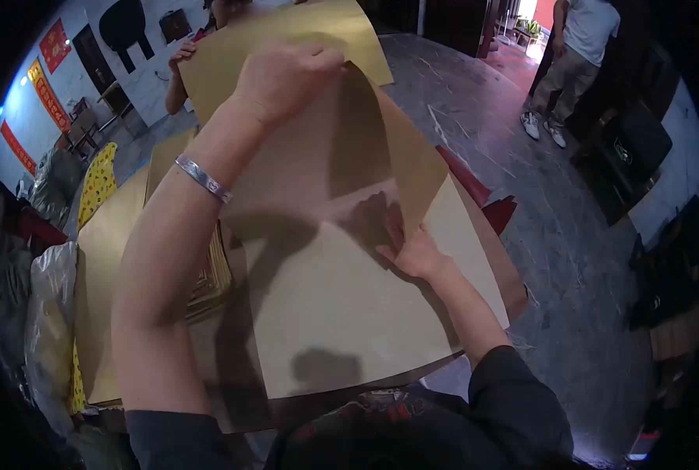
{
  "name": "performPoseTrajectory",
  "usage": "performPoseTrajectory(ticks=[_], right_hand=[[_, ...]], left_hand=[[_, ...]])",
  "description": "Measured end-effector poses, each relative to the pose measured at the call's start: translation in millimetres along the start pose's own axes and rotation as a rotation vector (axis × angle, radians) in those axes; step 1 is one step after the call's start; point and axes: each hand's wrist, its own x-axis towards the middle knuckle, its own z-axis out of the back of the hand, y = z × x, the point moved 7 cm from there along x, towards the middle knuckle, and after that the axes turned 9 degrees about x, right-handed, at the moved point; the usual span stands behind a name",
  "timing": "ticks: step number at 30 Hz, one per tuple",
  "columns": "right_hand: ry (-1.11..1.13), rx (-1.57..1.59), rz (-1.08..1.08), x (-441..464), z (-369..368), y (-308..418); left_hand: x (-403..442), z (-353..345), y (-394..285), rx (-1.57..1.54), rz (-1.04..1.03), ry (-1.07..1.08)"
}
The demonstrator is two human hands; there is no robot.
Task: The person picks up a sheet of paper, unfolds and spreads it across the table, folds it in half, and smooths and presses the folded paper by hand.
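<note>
My left hand (287,82) is raised, closed on the upper edge of a large brown paper sheet (412,157), which hangs down from it and bends to the right. A silver bracelet sits on that wrist. Lower down, my right hand (421,254) meets the sheet's bottom corner, the paper apparently between its thumb and fingers. Some of those fingers are hidden. Beneath both hands lies a pale cream sheet (341,313), crossed by shadows of my arms and head.
Across the table, another person's hand (182,53) is at a gold-coloured sheet (302,35). Stacked brown sheets (114,274) lie to the left, beside plastic wrapping (52,298). A person (580,63) stands at the back right near a black chair (627,153). Red material (500,211) shows past the table's right edge.
</note>
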Motion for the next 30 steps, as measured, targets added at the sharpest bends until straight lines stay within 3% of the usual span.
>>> performPoseTrajectory(ticks=[2,4,6,7,9,14,16,19,22,23,25,26,28,29,30], right_hand=[[-0.048,0.037,0.152,6,-27,15],[-0.071,-0.002,0.121,12,-32,27],[-0.35,-0.026,0.244,15,-26,44],[-0.341,-0.024,0.252,21,-27,50],[-0.169,0.489,0.3,38,-33,61],[-0.143,0.445,0.333,-4,-33,82],[-0.127,0.42,0.34,-21,-26,72],[-0.118,0.392,0.339,-62,-20,44],[-0.105,0.354,0.339,-83,-14,47],[-0.101,0.339,0.343,-113,-18,30],[-0.086,0.314,0.351,-133,-18,32],[-0.078,0.315,0.359,-148,-25,28],[-0.426,0.503,0.256,-184,-16,7],[-0.423,0.502,0.266,-189,-26,6],[-0.546,0.835,0.217,-192,-34,-9]], left_hand=[[-3,12,-19,-0.007,0.005,0.038],[-10,25,-47,-0.057,-0.005,0.065],[-20,44,-78,-0.145,-0.003,0.099],[-24,56,-94,-0.215,0.006,0.101],[-37,72,-130,-0.282,0.026,0.155],[-84,102,-201,-0.338,0.084,0.342],[-109,101,-221,-0.355,0.117,0.588],[-140,106,-240,-0.305,0.143,0.765],[-155,118,-246,-0.428,0.242,0.758],[-169,111,-258,-0.498,0.228,0.932],[-166,121,-267,-0.417,0.055,0.934],[-171,120,-273,-0.459,0.087,1.002],[-168,130,-275,-0.47,0.196,0.842],[-179,121,-287,-0.467,0.279,0.81],[-191,115,-299,-0.461,0.286,0.811]])
